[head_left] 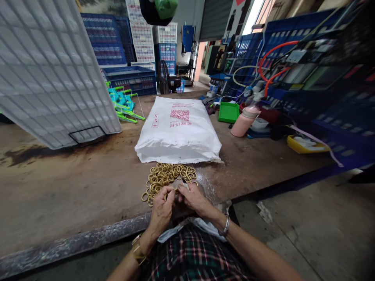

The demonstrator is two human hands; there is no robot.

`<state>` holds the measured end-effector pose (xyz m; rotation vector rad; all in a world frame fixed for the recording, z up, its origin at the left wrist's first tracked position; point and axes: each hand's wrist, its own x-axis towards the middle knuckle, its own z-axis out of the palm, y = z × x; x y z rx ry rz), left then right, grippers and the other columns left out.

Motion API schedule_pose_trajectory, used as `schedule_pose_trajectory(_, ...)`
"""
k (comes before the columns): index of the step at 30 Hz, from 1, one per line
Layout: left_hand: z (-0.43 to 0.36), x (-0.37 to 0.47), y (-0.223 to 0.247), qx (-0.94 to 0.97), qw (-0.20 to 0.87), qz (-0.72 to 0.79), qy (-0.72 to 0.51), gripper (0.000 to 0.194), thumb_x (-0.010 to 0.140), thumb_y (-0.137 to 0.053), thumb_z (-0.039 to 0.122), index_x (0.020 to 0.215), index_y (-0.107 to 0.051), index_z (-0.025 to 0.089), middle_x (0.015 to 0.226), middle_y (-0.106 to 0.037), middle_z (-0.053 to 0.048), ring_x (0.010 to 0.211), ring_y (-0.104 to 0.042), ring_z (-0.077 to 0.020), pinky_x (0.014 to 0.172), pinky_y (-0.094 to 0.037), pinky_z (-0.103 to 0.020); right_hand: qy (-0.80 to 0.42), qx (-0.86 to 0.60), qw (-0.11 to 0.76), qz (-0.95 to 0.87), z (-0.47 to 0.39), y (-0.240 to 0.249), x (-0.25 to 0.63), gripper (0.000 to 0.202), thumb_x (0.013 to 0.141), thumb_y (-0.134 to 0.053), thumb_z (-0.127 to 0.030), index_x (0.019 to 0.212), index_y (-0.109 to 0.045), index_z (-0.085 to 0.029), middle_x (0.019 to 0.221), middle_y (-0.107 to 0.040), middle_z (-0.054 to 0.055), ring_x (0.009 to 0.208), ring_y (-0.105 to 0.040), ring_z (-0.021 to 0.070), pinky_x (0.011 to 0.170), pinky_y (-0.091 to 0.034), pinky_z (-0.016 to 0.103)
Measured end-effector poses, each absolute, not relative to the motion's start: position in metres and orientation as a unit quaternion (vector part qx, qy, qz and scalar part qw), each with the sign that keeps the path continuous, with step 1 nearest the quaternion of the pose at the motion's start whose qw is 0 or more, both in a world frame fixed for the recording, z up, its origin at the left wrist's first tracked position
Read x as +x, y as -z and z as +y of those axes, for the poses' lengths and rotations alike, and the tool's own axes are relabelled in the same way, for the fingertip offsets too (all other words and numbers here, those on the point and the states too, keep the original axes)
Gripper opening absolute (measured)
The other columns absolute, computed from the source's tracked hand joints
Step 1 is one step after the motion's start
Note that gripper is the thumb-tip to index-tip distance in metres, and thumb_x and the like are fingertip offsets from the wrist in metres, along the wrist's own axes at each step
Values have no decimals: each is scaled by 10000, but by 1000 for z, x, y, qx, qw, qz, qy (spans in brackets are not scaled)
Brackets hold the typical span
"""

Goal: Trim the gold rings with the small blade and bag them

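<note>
A heap of brass-coloured rings [164, 175] lies on the table just beyond my hands. My left hand [162, 207] is closed in a pinch at the near edge of the heap, with a brass ring showing partly between its fingers. Close against it, my right hand [195, 199] is closed around a small pale tool with a dark tip [184, 181]; its kind cannot be made out. The fingertips of both hands meet at the ring. Behind the heap lies a full white sack [178, 134] with red print.
A white ribbed crate [58, 78] stands on edge at left, near bright green and turquoise plastic pieces [124, 101]. To the right are a pink bottle [245, 121], a green tray [228, 112] and a yellow tray [306, 144]. The table's front edge [73, 238] is wrapped in plastic film.
</note>
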<state>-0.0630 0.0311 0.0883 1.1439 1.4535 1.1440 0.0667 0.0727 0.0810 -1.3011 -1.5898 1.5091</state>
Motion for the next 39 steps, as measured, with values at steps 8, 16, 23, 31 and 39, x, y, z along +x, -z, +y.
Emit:
schedule_pose_trajectory(8,27,-66,-88,380,620,529,-436,287,774,-520,460,791,-527,173,490,-439,74,377,-328,-51,354,-241,-158,-520,-465,326,-638,71,-87,62,194,788,-484,-332,673,-512,-178,614,-530,-38,590,-463,100,564,-364,203)
schedule_pose_trajectory(16,21,-63,-90,303,666,475,-490,310,705,-607,461,739,-493,175,568,-456,64,419,-398,-44,340,-219,-137,-508,-462,330,-647,68,-96,62,200,836,-425,-305,715,-522,-179,595,-532,-34,570,-488,104,563,-383,204)
schedule_pose_trajectory(23,19,-65,-89,303,638,505,-496,324,704,-599,483,758,-489,184,552,-460,74,404,-393,-44,345,-236,-141,-258,-452,237,-820,60,-83,68,143,749,-414,-119,758,-540,-186,671,-571,12,606,-497,133,577,-339,225)
schedule_pose_trajectory(31,17,-65,-86,324,611,531,-490,315,718,-576,484,746,-493,182,542,-459,75,419,-414,-48,379,-267,-144,-168,-459,144,-861,53,-79,67,228,682,-407,-76,829,-553,-172,684,-603,32,591,-506,148,547,-306,240)
schedule_pose_trajectory(39,-6,-67,-106,357,671,495,-421,312,739,-563,468,672,-460,182,482,-455,67,384,-358,-45,367,-211,-153,-136,-553,85,-818,53,-79,85,219,732,-412,-74,868,-562,-157,736,-650,77,607,-554,157,550,-313,247)
